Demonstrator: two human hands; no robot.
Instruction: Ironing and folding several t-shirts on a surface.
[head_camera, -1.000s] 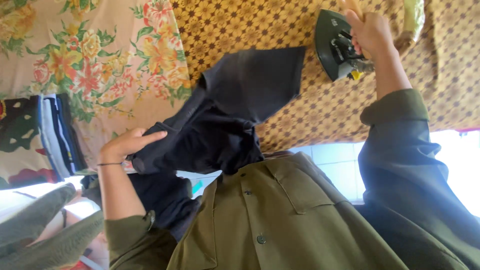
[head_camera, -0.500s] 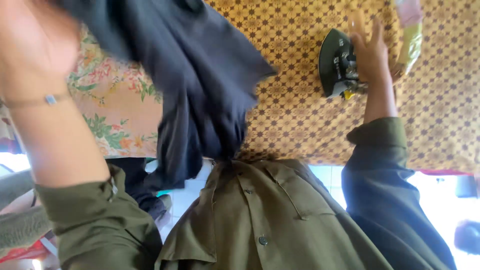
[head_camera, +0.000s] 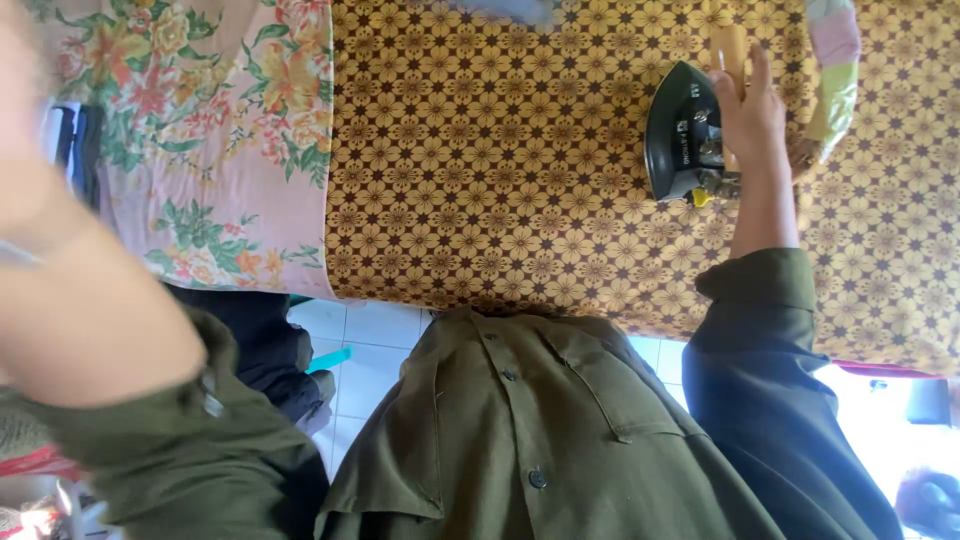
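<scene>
Change: half a second ago a dark navy garment hung from the raised left arm across the view; now it is gone from the middle, and the whole yellow-brown cloth lies uncovered.
Right hand: the right hand (head_camera: 752, 120) rests against the black electric iron with a dark soleplate (head_camera: 682, 133), fingers stretched upward along its handle side, touching it; I cannot tell whether they close around the handle.
Iron: it stands on its edge on the patterned cloth, at the right part of the surface, with a small yellow piece at its lower end.
Left hand: the left forearm (head_camera: 80, 290) is lifted very near the camera and is blurred; the hand itself goes out of the picture at the upper left, so its grip cannot be judged.
Clothing: both arms wear the olive-green button shirt (head_camera: 540, 430), seen below the surface.
Surface: a brown cotton cloth with a yellow flower print (head_camera: 500, 160) covers the ironing surface; beside it on the left lies a pink cloth with large flowers and green leaves (head_camera: 230, 130).
Room: a white tiled floor (head_camera: 365, 345) shows under the edge of the cloth, and a dark pile of clothes (head_camera: 265, 345) lies on it at the left.
</scene>
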